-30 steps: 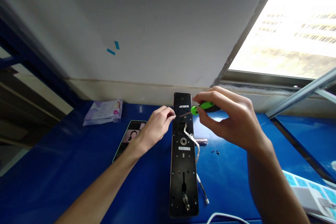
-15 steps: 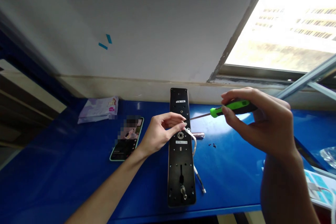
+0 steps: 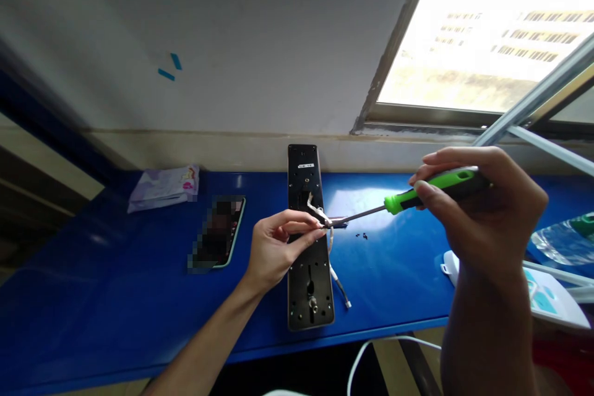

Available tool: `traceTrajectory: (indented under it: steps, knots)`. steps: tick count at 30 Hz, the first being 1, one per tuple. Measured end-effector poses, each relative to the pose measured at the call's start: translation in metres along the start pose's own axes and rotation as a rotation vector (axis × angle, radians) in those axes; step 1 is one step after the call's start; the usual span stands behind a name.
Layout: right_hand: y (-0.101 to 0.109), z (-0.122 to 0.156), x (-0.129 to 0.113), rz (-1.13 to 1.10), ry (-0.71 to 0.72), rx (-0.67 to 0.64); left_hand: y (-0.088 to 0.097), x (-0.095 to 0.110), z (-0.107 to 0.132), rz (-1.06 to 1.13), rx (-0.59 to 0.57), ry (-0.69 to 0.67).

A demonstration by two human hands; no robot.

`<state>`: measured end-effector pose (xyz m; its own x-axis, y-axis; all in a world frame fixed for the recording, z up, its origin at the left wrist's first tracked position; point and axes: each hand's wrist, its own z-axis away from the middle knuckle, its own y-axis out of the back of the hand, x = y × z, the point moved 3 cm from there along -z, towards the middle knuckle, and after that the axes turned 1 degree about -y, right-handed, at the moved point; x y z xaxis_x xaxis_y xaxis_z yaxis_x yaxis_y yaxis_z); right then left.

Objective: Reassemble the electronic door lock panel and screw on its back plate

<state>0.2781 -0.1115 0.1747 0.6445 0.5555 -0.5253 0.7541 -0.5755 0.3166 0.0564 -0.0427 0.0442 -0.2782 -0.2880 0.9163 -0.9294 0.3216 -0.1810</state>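
A long black panel point(image 3: 310, 288), which looks like a door lock's back plate, lies lengthwise on the blue table with holes and a metal post near its close end. My left hand point(image 3: 281, 244) is over its middle, thumb and fingertips pinched together; whatever is between them is too small to make out. My right hand point(image 3: 487, 216) grips a green and black screwdriver point(image 3: 445, 185), its shaft slanting down leftward to my left fingertips. A white cable point(image 3: 318, 209) crosses the panel beneath the tip and runs down its right side to a small connector point(image 3: 348, 304).
Several tiny dark screws point(image 3: 362, 236) lie right of the panel. A phone point(image 3: 218, 235) and a purple-white packet point(image 3: 163, 188) lie to the left. At right are a plastic bottle point(image 3: 563, 240), a white-and-blue object point(image 3: 547, 300) and a metal bar point(image 3: 533, 93). A wall stands behind.
The screwdriver tip has come from the panel's edge above my left fingers to right at those fingertips. More of the cable on the panel shows. The whole view has shifted slightly.
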Motion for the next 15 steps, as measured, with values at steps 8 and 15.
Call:
traceTrajectory:
  steps: [8, 15]
  knots:
    - [0.010, 0.027, 0.004, -0.039, -0.049, 0.105, -0.004, -0.001, 0.022, -0.011, 0.024, -0.082]
    - [0.010, 0.054, 0.020, -0.091, -0.234, 0.131, -0.001, -0.002, 0.038, -0.085, 0.022, -0.097]
